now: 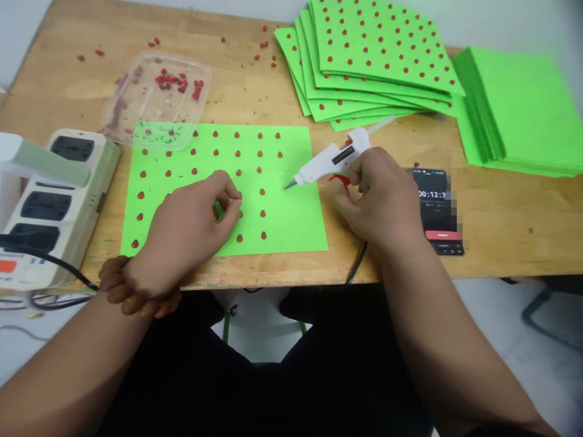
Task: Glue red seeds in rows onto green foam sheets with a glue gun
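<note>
A bright green sheet lies near the table's front edge, dotted with rows of small red pieces, dark at one end. Over its middle, my left hand pinches a small red piece between thumb and fingertips. The palm hides some of the dots below it. My right hand is wrapped round a white hot glue gun with a red trigger. Its metal nozzle points down-left, with the tip at or just above the sheet's right part; contact I cannot tell. A clear glue stick sticks out of its back end.
A clear plastic tub with loose red pieces overlaps the sheet's top-left corner. Dotted green sheets are piled behind, plain ones at right. A phone lies by my right wrist, a power strip at left. Loose pieces dot the table.
</note>
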### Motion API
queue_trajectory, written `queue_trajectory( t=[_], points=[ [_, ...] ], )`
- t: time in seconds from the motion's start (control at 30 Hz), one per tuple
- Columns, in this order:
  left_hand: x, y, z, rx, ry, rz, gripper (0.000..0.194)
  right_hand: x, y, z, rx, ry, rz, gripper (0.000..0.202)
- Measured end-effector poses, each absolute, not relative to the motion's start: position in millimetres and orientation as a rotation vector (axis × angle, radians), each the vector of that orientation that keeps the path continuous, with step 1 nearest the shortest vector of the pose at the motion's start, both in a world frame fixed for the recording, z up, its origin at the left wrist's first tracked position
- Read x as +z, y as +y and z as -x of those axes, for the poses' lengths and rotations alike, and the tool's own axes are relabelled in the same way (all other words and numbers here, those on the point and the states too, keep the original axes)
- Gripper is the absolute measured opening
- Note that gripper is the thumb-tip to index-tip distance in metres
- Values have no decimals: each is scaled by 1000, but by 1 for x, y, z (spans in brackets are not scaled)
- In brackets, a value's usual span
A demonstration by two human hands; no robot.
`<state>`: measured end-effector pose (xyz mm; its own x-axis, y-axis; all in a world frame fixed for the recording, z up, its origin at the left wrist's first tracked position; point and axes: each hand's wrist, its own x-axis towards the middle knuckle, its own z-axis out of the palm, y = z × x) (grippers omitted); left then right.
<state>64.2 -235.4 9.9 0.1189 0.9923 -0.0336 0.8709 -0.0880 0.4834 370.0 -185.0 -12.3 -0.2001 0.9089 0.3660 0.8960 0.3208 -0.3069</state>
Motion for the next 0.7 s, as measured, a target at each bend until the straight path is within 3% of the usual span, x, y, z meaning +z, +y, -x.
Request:
queue_trajectory(
  t=[0.7],
  points=[
    [8, -235, -63, 455, 1805, -2050, 13, -17, -185, -375, -91, -2152, 1539, 27]
  ],
)
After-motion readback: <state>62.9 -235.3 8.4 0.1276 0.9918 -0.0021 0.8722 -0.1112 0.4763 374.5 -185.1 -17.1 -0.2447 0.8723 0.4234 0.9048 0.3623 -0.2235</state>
